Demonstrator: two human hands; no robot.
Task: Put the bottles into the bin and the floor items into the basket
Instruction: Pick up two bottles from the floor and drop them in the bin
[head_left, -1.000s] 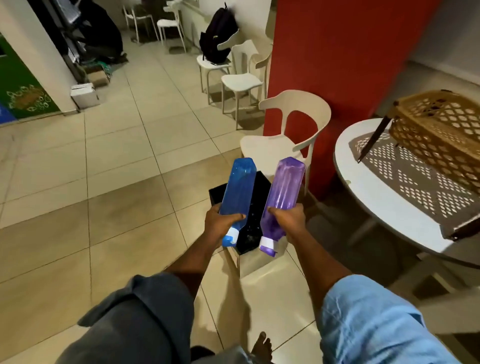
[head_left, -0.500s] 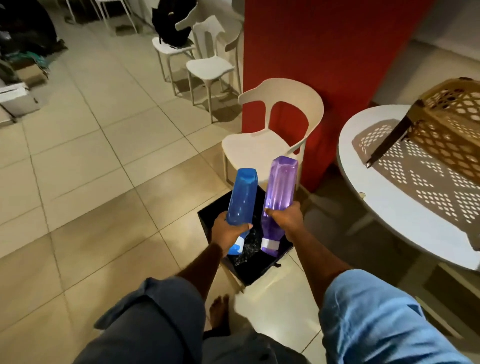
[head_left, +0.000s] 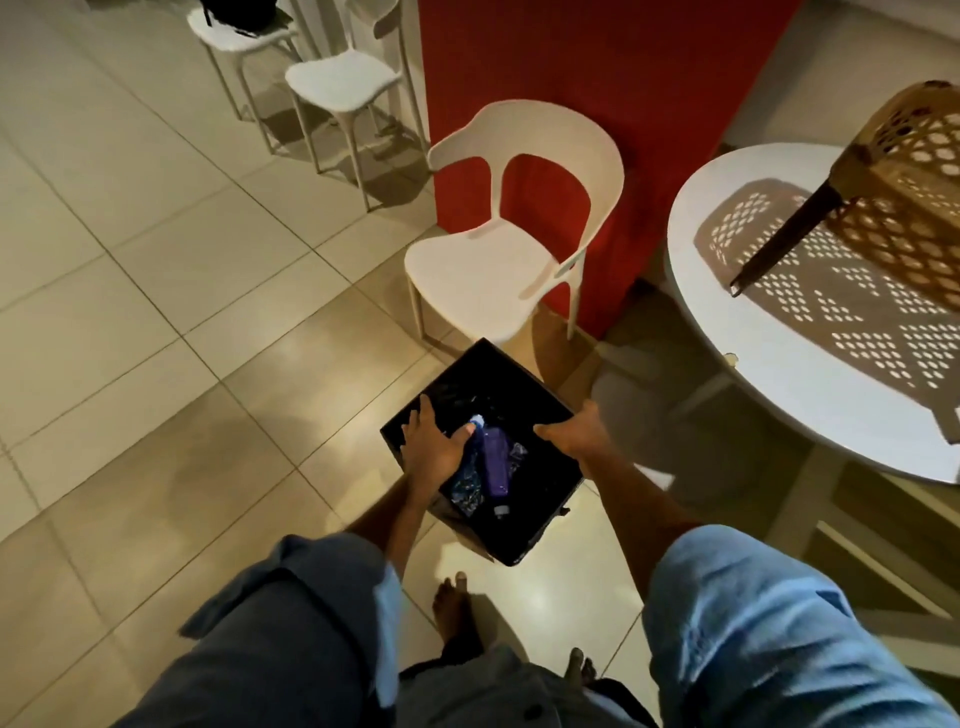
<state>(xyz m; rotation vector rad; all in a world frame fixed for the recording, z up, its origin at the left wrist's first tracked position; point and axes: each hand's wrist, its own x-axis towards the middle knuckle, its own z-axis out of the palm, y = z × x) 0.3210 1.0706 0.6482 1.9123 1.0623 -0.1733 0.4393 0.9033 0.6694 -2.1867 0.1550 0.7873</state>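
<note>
The black square bin (head_left: 496, 387) stands on the tiled floor right in front of me. A purple bottle (head_left: 496, 465) lies inside it, cap toward me. Beside it, a blue bottle (head_left: 467, 457) is partly hidden under my left hand (head_left: 431, 449). That hand is spread over the bin's left side, thumb by the blue bottle's white cap. My right hand (head_left: 574, 434) hovers at the bin's right rim with loose fingers and holds nothing. The brown woven basket (head_left: 914, 171) sits on the round white table (head_left: 810, 379) to the right.
A white plastic chair (head_left: 483, 270) stands just behind the bin against a red wall (head_left: 597, 78). Two more white chairs (head_left: 337, 83) are further back on the left. My bare feet (head_left: 454, 603) are on the tiles close to the bin.
Both bottles have left my hands and dropped into the bin. My hands have lowered to the bin's opening, and the view has tilted down and moved closer.
</note>
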